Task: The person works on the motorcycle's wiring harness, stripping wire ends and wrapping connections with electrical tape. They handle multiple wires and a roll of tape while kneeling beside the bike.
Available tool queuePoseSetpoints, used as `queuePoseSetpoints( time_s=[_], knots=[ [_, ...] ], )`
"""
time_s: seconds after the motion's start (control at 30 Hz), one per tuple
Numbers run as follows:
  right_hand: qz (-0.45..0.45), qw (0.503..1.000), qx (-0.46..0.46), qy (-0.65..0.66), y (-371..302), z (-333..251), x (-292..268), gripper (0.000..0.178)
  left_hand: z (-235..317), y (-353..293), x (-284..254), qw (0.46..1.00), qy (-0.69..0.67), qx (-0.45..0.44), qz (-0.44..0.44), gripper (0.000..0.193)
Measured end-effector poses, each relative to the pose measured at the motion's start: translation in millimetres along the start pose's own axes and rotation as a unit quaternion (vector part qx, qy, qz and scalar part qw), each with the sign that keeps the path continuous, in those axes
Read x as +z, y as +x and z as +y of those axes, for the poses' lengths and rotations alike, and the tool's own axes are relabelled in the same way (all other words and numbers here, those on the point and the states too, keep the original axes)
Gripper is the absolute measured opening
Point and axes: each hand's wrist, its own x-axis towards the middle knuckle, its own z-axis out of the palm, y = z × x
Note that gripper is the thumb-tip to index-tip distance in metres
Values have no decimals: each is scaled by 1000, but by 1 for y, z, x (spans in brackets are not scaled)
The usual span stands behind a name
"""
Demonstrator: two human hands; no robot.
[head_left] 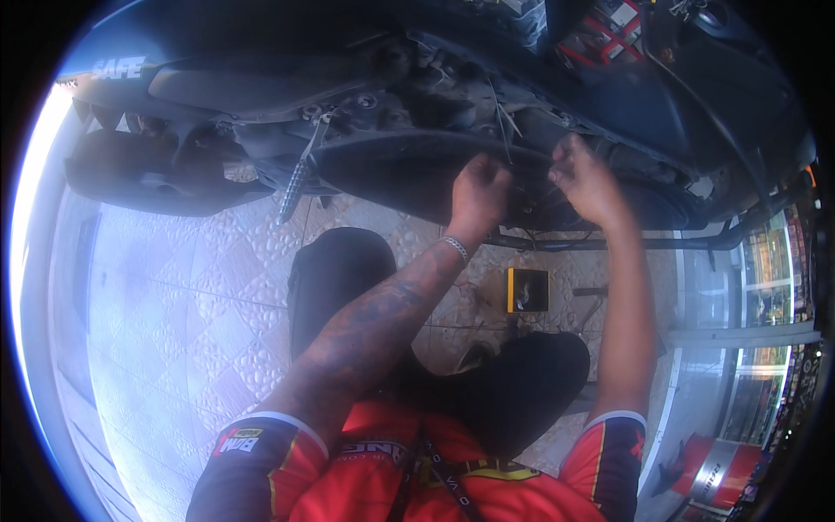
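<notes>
A dark scooter (383,170) stands across in front of me, with mechanical parts showing along its side. My left hand (481,198) is closed at the edge of its dark lower panel, fingers curled in. My right hand (590,181) is a little to the right and slightly higher, with thumb and fingers pinched together. Whatever either hand holds is too small or dark to make out. Thin strands (504,122) hang from the bodywork just above and between the hands. Left of them, a metal tool with a knurled handle (296,187) hangs tilted from the scooter's side.
On the tiled floor (200,304) between my knees and the scooter lies a yellow and black box (528,290). A dark bar (609,244) runs along the scooter's lower right. Glass shelving (739,304) stands at the right, with a red and silver container (715,470) near it.
</notes>
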Motion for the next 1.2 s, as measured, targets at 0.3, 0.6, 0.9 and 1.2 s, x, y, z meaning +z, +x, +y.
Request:
queuePoseSetpoints(
  time_s=[0.3,0.6,0.9,1.2],
  knots=[
    [-98,984,25,144,11,2,15,31,-2,-1,1,1000,-15,-22,10,20],
    [-48,967,21,250,20,15,46,23,-3,0,1,998,-52,-35,6,22],
    [100,939,59,324,14,12,80,30,18,-6,-5,980,-152,-120,-33,11],
    [260,961,-11,97,-13,-2,90,24,20,-6,-4,980,-141,-130,-52,15]
  ],
)
